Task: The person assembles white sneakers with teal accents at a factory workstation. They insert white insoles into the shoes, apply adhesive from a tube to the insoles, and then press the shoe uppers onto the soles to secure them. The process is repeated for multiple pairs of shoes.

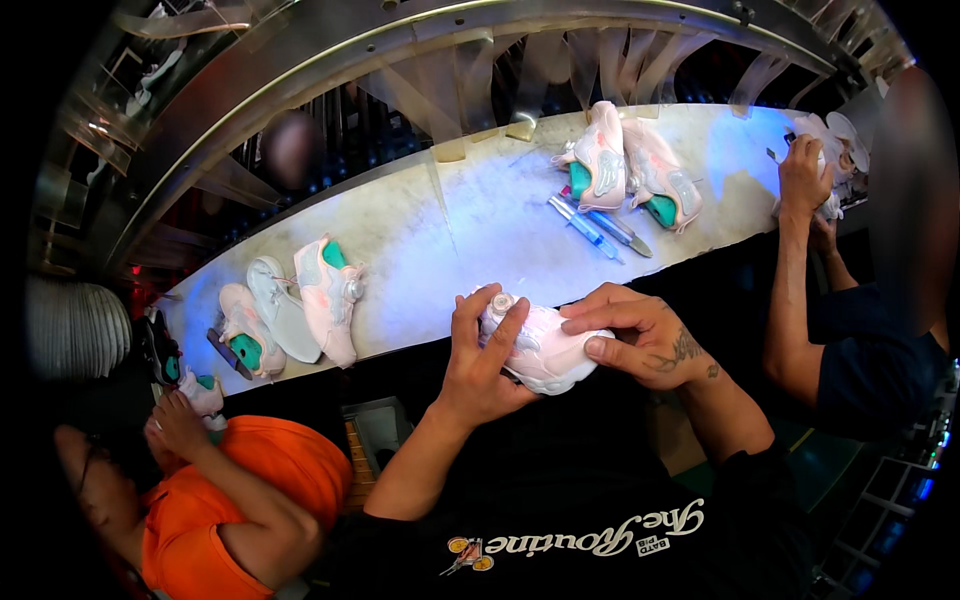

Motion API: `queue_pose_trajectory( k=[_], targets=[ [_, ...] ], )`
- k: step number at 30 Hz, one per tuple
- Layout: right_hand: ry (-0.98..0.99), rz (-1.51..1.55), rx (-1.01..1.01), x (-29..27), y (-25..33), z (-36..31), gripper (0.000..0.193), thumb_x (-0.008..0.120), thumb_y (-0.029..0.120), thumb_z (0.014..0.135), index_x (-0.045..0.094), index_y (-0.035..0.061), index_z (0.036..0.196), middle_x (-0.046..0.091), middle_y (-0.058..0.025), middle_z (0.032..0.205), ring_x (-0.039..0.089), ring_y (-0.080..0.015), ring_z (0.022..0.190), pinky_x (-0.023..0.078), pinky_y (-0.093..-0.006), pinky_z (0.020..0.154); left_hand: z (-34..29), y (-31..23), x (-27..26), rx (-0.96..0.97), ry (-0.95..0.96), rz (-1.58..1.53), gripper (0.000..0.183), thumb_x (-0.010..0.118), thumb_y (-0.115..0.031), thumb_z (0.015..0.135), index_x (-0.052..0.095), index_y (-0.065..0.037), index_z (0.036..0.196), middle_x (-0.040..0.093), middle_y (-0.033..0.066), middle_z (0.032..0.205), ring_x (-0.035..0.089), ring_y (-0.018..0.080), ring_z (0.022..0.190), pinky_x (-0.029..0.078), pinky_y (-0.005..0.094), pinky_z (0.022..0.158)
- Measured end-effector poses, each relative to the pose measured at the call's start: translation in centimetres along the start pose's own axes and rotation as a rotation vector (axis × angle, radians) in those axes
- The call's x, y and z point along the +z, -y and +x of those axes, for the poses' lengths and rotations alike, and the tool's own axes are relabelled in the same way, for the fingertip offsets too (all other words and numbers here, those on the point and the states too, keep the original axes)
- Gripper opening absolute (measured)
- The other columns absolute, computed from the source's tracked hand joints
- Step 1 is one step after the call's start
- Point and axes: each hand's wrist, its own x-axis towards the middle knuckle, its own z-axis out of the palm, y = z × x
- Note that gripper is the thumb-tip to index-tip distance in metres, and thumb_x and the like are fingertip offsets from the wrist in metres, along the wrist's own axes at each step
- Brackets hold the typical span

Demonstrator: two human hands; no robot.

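Observation:
Both my hands hold a pale pink sneaker [548, 350] with a white sole, just off the near edge of the worktable [410, 230]. My left hand [482, 362] grips it at one end, its fingers around a round dial on the upper. At the other end my right hand [645, 337] pinches the shoe between thumb and fingers. Beyond it on the table lie two pink sneakers [604, 160] with green linings. Beside them are a blue-and-clear pen [588, 230] and a blade-tipped tool [625, 232].
To the left, more pink sneakers [328, 300], a white shoe [280, 305] and a dark-handled tool [229, 354] lie on the table. A co-worker in an orange shirt [240, 495] handles a shoe at left; another co-worker's hand [806, 175] works at right. Clear strips [430, 105] hang along the far side.

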Motion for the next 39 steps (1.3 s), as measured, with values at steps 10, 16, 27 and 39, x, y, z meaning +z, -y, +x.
queue_pose_trajectory(
  k=[10,16,27,39],
  targets=[
    [-0.224,-0.267,-0.529,9.0,-0.8,1.9,0.052,0.091,0.003,0.081,0.074,0.0009,0.13,0.072,-0.0143,0.119,0.071,-0.0299,0.101,0.061,-0.0388,0.089,-0.4,-4.4,-7.8,-0.015,0.065,-0.243,0.062,0.065,-0.048,0.109,0.061,0.005,0.14,0.074,0.0273,0.128,0.066,0.0487,0.134,0.025,0.07,0.13],
    [-0.289,-0.208,-0.489,10.9,-0.5,1.2,0.042,0.085,-0.004,0.075,0.069,0.0009,0.114,0.064,-0.0141,0.107,0.065,-0.0338,0.096,0.054,-0.0465,0.084,-1.8,-4.0,-6.1,-0.038,-0.07,-0.227,0.062,0.045,-0.057,0.117,0.059,0.001,0.133,0.076,0.0251,0.123,0.075,0.0455,0.122,0.039,0.0684,0.124],
    [-0.096,-0.298,-0.417,8.9,0.9,-0.3,0.031,0.083,-0.001,0.075,0.064,0.0053,0.099,0.06,-0.0099,0.099,0.061,-0.029,0.091,0.042,-0.0439,0.085,-2.1,-5.2,-5.4,0.038,0.098,-0.071,0.058,0.047,-0.056,0.116,0.056,-0.002,0.135,0.074,0.0224,0.129,0.071,0.0434,0.128,0.038,0.0689,0.125],
    [0.04,-0.088,-0.465,7.4,-1.0,0.6,0.026,0.084,0.01,0.085,0.067,0.0065,0.104,0.062,-0.0106,0.099,0.064,-0.0314,0.095,0.049,-0.0446,0.089,-0.1,-4.1,-7.2,0.101,0.299,-0.215,0.055,0.098,-0.035,0.084,0.07,-0.003,0.12,0.079,0.0177,0.119,0.075,0.0423,0.124,0.037,0.0675,0.126]
  ],
)
